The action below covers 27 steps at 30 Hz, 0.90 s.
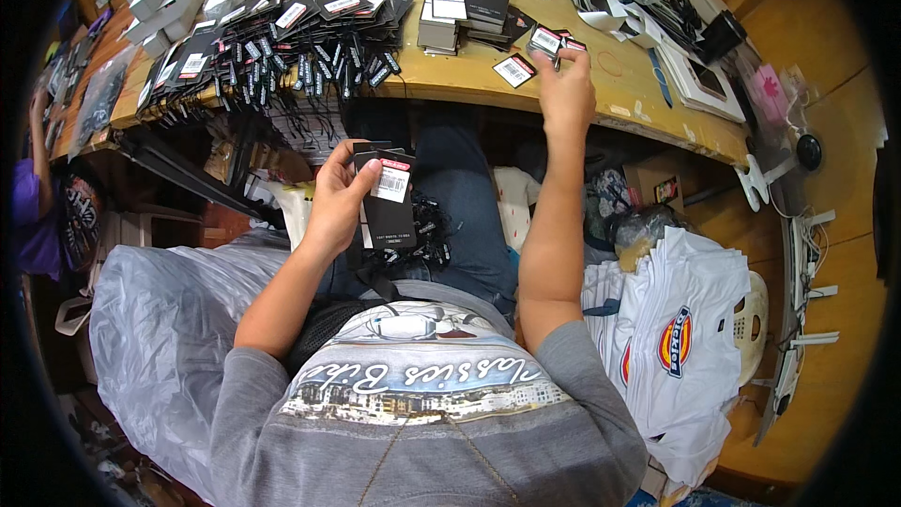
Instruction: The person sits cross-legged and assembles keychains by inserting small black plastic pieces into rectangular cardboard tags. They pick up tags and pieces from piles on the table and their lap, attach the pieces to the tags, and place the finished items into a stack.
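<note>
In my left hand (336,195) is a small stack of black hang tags (389,216), held above my lap; the top one carries a white barcode sticker with a red band. Dark cords with small black fasteners (432,233) gather in my lap beside the stack. My right hand (568,92) reaches over the table's near edge, its fingers closed on small barcode tags (546,40). Another barcode tag (514,70) lies flat on the wood just left of that hand. Fingers hide part of both held sets.
A wide heap of black corded tags (310,33) covers the table's left part. Stacked cards (443,9) stand mid-table. Folded white T-shirts (676,347) lie to my right, grey plastic sheeting (169,338) to my left. A person in a purple sleeve (36,207) is at far left.
</note>
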Tool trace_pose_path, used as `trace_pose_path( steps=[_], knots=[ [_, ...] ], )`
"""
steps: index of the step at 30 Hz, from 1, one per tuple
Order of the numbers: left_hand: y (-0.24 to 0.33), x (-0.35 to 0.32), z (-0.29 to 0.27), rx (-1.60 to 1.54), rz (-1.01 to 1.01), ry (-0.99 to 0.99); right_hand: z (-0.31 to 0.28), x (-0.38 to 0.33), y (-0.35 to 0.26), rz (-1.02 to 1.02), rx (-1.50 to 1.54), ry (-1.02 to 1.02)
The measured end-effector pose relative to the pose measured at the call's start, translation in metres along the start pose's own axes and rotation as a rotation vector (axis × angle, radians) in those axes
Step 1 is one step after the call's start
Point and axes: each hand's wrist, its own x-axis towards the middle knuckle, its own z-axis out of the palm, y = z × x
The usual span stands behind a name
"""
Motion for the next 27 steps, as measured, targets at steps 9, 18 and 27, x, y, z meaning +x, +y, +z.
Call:
trace_pose_path(
  steps=[9, 18, 27],
  knots=[
    [0.005, 0.005, 0.001, -0.131, -0.143, -0.106, -0.046, -0.018, 0.001, 0.124, 1.422, -0.74],
    [0.014, 0.032, 0.032, -0.075, -0.138, -0.64, -0.051, -0.038, -0.025, 0.176, 1.617, -0.911],
    [-0.012, 0.033, 0.041, 0.031, -0.314, -0.789, -0.048, -0.04, -0.026, 0.168, 1.634, -0.85]
  ],
)
